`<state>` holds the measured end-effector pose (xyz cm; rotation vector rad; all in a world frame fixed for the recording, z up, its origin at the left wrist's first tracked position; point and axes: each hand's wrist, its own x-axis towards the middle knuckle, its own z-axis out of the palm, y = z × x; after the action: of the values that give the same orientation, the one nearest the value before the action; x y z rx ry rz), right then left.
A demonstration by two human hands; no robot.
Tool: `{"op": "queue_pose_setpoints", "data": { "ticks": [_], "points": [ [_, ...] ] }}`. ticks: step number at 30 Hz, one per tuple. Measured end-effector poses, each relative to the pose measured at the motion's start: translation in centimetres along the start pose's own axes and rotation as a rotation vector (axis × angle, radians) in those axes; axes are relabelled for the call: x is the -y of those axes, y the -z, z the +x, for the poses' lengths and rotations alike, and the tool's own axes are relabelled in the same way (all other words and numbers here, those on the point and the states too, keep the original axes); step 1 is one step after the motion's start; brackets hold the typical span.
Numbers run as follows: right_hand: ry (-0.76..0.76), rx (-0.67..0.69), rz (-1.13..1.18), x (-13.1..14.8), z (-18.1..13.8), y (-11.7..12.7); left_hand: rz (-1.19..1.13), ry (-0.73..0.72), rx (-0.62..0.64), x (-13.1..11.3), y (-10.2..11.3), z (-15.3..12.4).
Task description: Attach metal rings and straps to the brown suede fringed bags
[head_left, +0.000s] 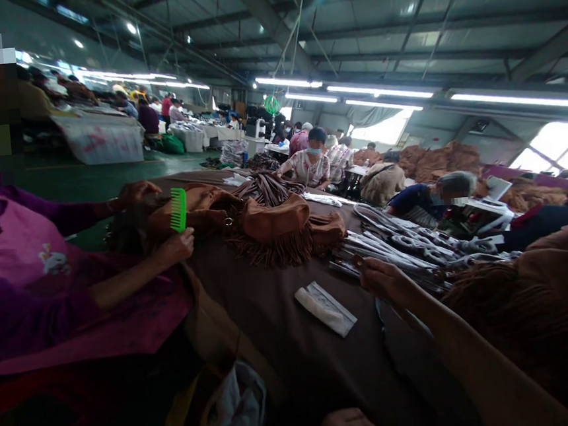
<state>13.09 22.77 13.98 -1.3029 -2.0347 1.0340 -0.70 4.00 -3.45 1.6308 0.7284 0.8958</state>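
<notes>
On the brown table [274,333], my right hand [387,282] touches the strap pile [406,245] just ahead; I can't tell if it grips.

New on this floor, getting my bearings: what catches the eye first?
A co-worker's hand at left holds a bright green comb against brown fringed bags piled mid-table. The wearer's right hand reaches to a heap of wrapped straps at right; a white packet lies on the brown table.

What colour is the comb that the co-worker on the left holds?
The comb is bright green, shown best in the head view.
</notes>
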Motion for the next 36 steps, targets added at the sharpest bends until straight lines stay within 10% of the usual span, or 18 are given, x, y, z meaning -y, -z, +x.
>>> {"op": "queue_pose_setpoints", "data": {
  "ticks": [5, 16, 36],
  "points": [
    [-0.016, -0.021, -0.019, 2.8, -4.2, -0.9, 0.058, -0.096, -0.082, 1.0, -0.9, -0.8],
    [-0.046, 0.012, -0.048, 3.8, -11.9, -4.0, -0.005, 0.044, -0.221, -4.8, -0.5, -5.0],
    [-0.352, 0.524, -0.023, -3.7, -18.8, -7.8, 0.032, -0.014, -0.169, -3.2, -1.9, -5.9]
  ]
}}
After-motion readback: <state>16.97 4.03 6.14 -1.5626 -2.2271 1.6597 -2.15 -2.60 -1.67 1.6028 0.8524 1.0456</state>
